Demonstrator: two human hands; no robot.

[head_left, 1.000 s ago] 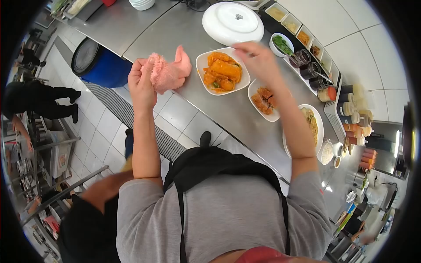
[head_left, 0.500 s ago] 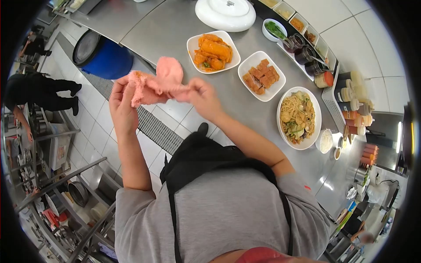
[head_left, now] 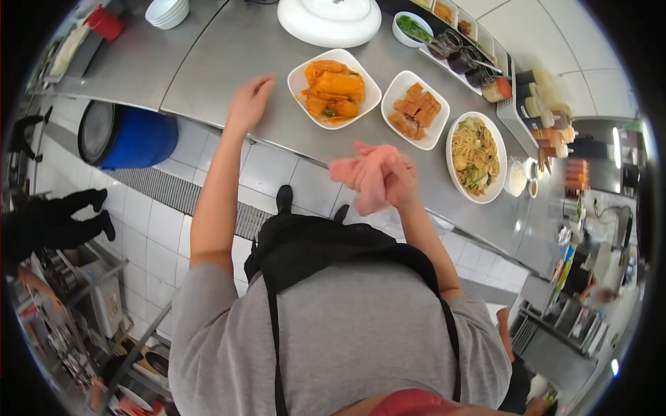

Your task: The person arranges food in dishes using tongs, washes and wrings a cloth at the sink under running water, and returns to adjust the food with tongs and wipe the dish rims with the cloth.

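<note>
My right hand [head_left: 404, 182] is closed around a crumpled pink cloth [head_left: 371, 173], held in front of the counter's near edge. Part of the cloth hangs below the fingers. My left hand [head_left: 251, 104] reaches over the steel counter with nothing visible in it, its fingers loosely stretched. It is just left of a white square bowl [head_left: 296, 82] of orange-sauced pieces [head_left: 340, 87], apart from it. Beside that stands a second white dish [head_left: 438, 132] with sliced browned meat [head_left: 415, 111]. An oval plate [head_left: 452, 163] of noodles with vegetables [head_left: 475, 156] lies farther right.
An upturned white platter [head_left: 329, 21] and a bowl of greens [head_left: 415, 29] stand at the back. Sauce jars [head_left: 461, 61] and squeeze bottles [head_left: 544, 114] line the wall. A blue barrel [head_left: 142, 137] stands on the floor at left. Another person's dark-clothed legs [head_left: 66, 211] show there.
My left hand has let go of the pink cloth and moved up over the counter. My right hand has carried the cloth rightward, now bunched. The view has shifted.
</note>
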